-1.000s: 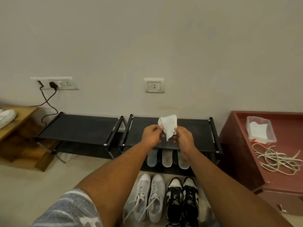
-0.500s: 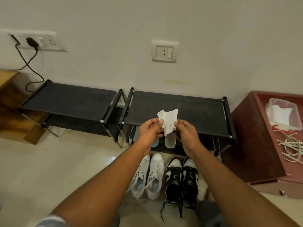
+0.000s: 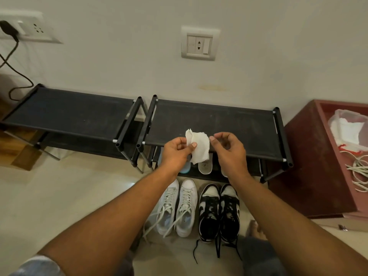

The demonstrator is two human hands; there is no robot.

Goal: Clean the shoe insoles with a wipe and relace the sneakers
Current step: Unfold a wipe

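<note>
So, L hand, over the black rack's front rail, pinches the wipe btw thumb & fingers near its left edge. Wipe hangs limp & crumpled: light, soft, prob tears easy. Best bunched into a pad, not held by a corner. Insoles sit on the rack's lower shelf; likely thin & bendy, so pin one end. R hand, also at the front rail: fingers loosely curled, thumb at wipe's edge, can't tell if gripping.
</note>
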